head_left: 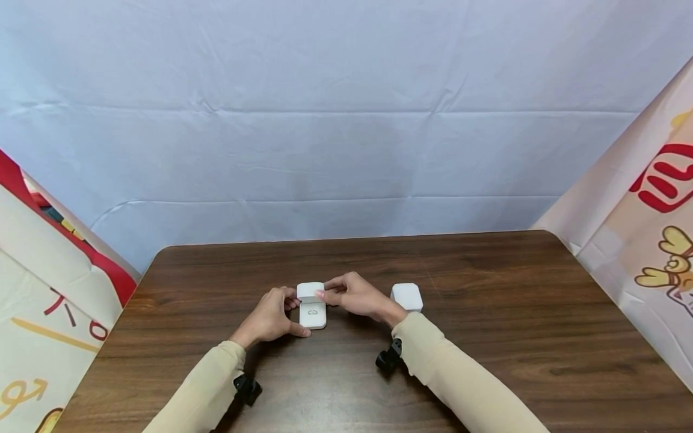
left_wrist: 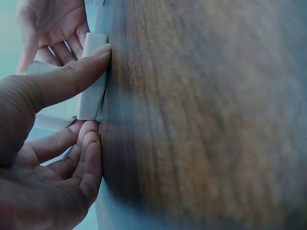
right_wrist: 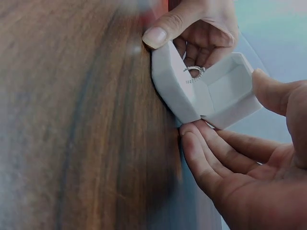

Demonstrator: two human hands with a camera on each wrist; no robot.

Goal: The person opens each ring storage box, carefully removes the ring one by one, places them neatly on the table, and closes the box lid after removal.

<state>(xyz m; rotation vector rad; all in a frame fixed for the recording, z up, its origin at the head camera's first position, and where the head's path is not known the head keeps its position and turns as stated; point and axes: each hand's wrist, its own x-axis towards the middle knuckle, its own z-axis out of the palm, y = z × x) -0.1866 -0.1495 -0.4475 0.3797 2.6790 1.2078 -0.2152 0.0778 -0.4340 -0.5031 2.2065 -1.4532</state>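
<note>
A small white ring box [head_left: 320,324] stands on the table with its lid [head_left: 308,290] raised. Upright in its slot sits a ring [right_wrist: 194,68] set with small stones. My left hand [head_left: 271,317] grips the base from the left, thumb across the front edge and fingertips at the back. From the right, my right hand [head_left: 360,294] pinches the lid, its thumb on the lid's front rim and the other fingers behind near the hinge. In the left wrist view, the thumb [left_wrist: 72,79] lies over the box's side, and the ring is hidden there.
Right of my right wrist stands a white box-like piece [head_left: 407,296] with cut corners. The dark wooden table [head_left: 487,313] ends at a pale cloth backdrop [head_left: 335,150]. Printed cloths [head_left: 612,264] hang at both sides. Each wrist bears a black camera [head_left: 387,358].
</note>
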